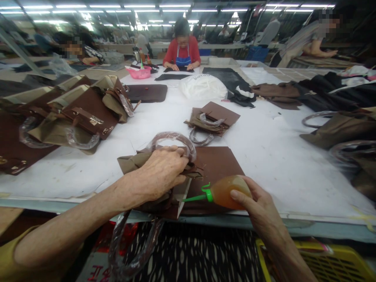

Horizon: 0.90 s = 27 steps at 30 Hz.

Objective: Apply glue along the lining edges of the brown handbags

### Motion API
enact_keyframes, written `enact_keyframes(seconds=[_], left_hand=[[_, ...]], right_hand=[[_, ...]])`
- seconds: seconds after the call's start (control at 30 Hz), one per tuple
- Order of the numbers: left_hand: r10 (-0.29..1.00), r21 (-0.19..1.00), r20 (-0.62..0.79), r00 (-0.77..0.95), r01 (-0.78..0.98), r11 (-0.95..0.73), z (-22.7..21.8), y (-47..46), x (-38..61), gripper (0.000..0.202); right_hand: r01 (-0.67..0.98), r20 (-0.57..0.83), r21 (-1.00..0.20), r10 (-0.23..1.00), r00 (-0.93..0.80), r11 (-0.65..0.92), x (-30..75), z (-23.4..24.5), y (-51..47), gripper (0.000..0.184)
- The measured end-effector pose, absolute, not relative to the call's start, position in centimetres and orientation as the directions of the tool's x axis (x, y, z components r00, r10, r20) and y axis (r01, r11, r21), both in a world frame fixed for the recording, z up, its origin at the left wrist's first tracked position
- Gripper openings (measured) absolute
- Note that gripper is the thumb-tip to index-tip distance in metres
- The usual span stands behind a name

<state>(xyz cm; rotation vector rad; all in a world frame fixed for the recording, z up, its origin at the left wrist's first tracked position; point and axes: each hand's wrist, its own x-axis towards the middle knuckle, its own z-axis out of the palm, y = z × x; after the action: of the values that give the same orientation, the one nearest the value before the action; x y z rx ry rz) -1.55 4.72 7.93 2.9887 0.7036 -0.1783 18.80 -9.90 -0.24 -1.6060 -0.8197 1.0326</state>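
Brown leather handbag pieces [220, 164] lie at the table's near edge in front of me. My left hand [164, 172] is closed on the bag's olive-brown lining [132, 161], its fingertips partly hidden. One plastic-wrapped handle [173, 137] arches up behind that hand, and another handle [135, 258] hangs below the table edge. In my right hand [255, 196] is a squeeze bottle [230, 191] of amber liquid, held on its side. Its green nozzle [195, 198] points left, with the tip at the pale edge of a bag panel [184, 196].
Several brown bags [88, 105] stand at the left. A smaller bag piece [216, 119] lies beyond my hands. More bags [346, 129] are at the right, and a yellow basket [337, 260] sits below the edge. Across the table, a person in red [182, 51] handles dark pieces.
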Motion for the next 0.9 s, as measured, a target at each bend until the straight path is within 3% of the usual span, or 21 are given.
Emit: enact_keyframes(seconds=[0.7, 0.9], left_hand=[[0.439, 0.010, -0.132, 0.889, 0.444, -0.896, 7.7, 4.7, -1.6, 0.012], [0.448, 0.006, -0.145, 0.882, 0.453, -0.891, 7.9, 4.5, -1.5, 0.012]], right_hand=[[-0.180, -0.287, -0.955, 0.877, 0.384, -0.234, 18.1, -2.0, -11.8, 0.033], [-0.172, -0.296, -0.953, 0.887, 0.353, -0.250, 17.6, -1.3, -11.6, 0.035]])
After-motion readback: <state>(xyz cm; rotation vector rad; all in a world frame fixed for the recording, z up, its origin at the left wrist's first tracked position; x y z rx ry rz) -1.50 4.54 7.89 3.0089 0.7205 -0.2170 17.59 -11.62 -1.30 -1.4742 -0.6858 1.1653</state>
